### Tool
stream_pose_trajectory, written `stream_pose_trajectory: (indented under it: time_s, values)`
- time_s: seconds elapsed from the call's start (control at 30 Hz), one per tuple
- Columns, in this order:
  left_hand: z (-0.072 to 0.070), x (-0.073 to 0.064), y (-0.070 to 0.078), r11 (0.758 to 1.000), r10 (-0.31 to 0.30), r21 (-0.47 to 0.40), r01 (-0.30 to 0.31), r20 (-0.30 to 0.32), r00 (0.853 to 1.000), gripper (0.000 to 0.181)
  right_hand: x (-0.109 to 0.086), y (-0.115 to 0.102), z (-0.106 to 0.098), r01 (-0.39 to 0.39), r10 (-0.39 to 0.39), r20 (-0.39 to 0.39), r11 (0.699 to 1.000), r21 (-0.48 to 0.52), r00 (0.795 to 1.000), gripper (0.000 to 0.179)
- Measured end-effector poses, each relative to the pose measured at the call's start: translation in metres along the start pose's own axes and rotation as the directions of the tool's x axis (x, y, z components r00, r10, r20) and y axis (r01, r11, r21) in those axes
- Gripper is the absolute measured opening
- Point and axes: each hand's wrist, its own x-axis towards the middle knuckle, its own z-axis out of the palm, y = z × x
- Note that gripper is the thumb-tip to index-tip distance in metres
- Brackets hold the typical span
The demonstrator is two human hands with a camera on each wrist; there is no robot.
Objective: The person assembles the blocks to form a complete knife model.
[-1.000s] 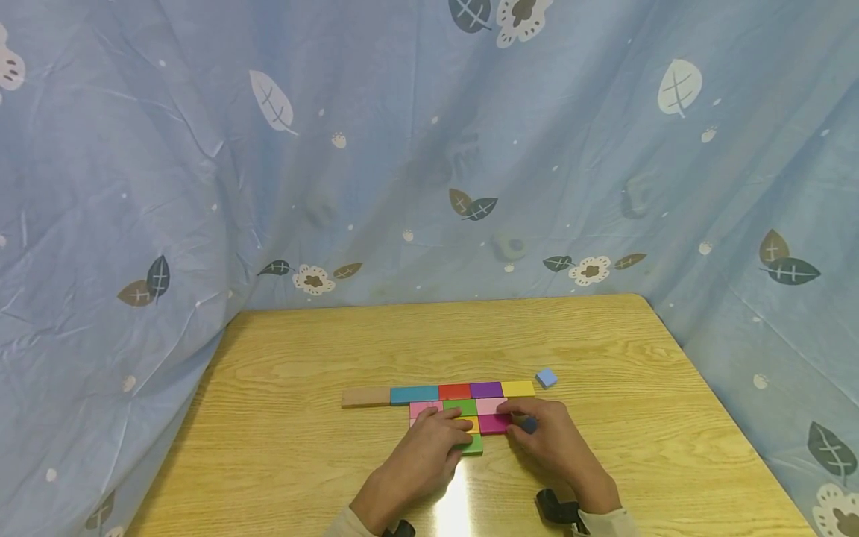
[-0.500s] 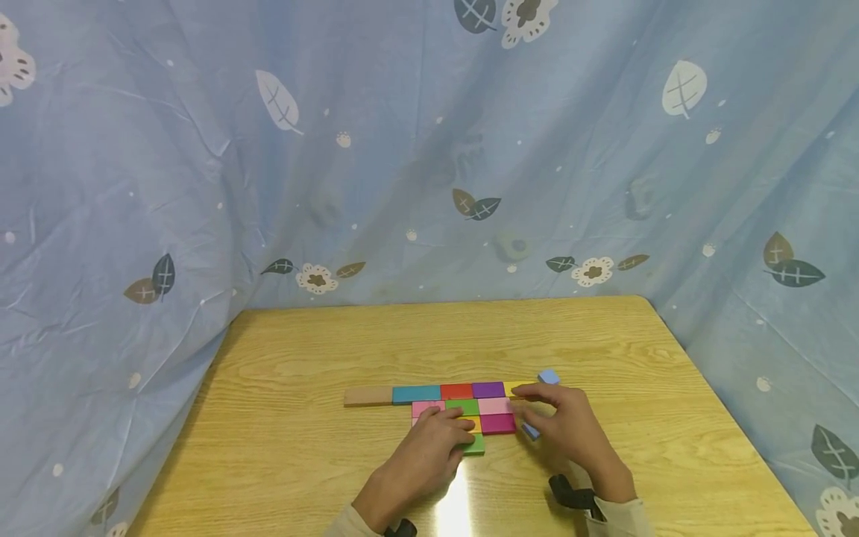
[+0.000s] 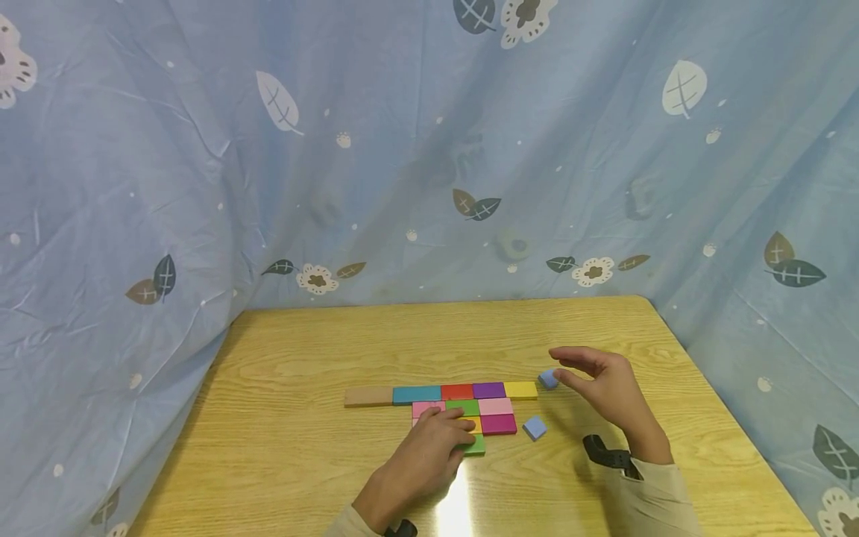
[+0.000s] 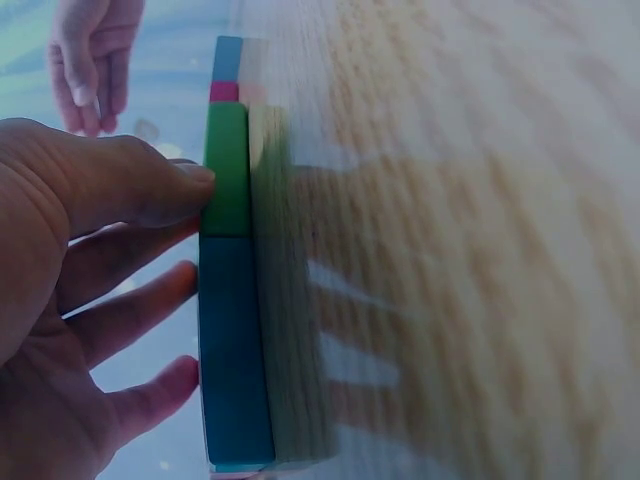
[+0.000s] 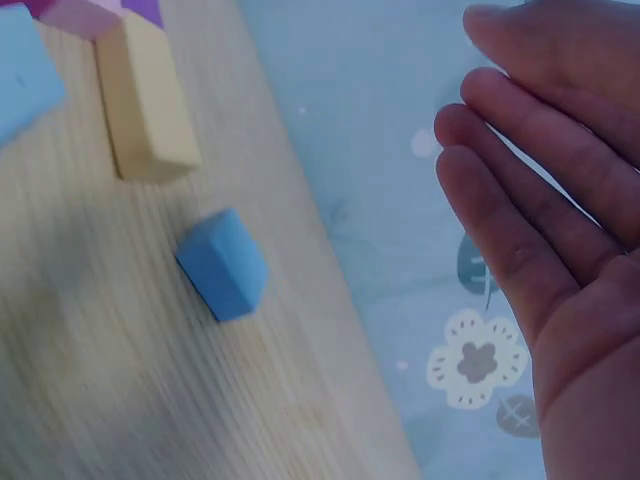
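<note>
My left hand [image 3: 424, 456] rests on the lower rows of a flat layout of coloured blocks, hiding several of them. In the left wrist view its thumb touches a green block [image 4: 228, 170], and other fingertips meet the edge of a blue block [image 4: 235, 350]. My right hand [image 3: 607, 384] is raised over the table, holding nothing, thumb and fingers apart. Its thumb overlaps a small light blue block [image 3: 546, 379] beyond the yellow block [image 3: 520, 390]. Another light blue block [image 3: 535, 427] lies tilted beside the magenta block [image 3: 499, 424], apart from the layout.
The top row runs left through purple [image 3: 488, 390], red [image 3: 457, 391] and blue [image 3: 417, 394] to a tan block [image 3: 368, 396]. Below it sit green [image 3: 463, 407] and pink [image 3: 496, 406] blocks. A blue patterned curtain [image 3: 376, 149] hangs around the wooden table [image 3: 282, 462].
My right hand has let go of the nearer light blue block, leaving it beside the magenta block, and moved up and right. My left hand has stayed on the layout.
</note>
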Motion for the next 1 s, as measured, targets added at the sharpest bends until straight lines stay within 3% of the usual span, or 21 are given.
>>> stream_pose_trajectory:
  time_s: [0.23, 0.53, 1.0]
  values:
    - [0.0, 0.0, -0.001, 1.0, 0.005, -0.009, -0.006, -0.008, 1.0, 0.026, 0.01, 0.016, -0.008, -0.083, 0.079, 0.06, 0.995, 0.062, 0.995, 0.032]
    - [0.001, 0.001, -0.001, 1.0, -0.004, -0.016, 0.004, 0.0, 1.0, 0.026, 0.015, 0.042, -0.003, -0.18, 0.158, 0.147, 0.972, 0.15, 0.976, 0.038]
    - [0.0, 0.001, 0.0, 1.0, -0.007, 0.024, 0.007, 0.004, 1.0, 0.027, 0.009, 0.078, 0.009, -0.261, 0.232, 0.196, 0.956, 0.136, 0.953, 0.038]
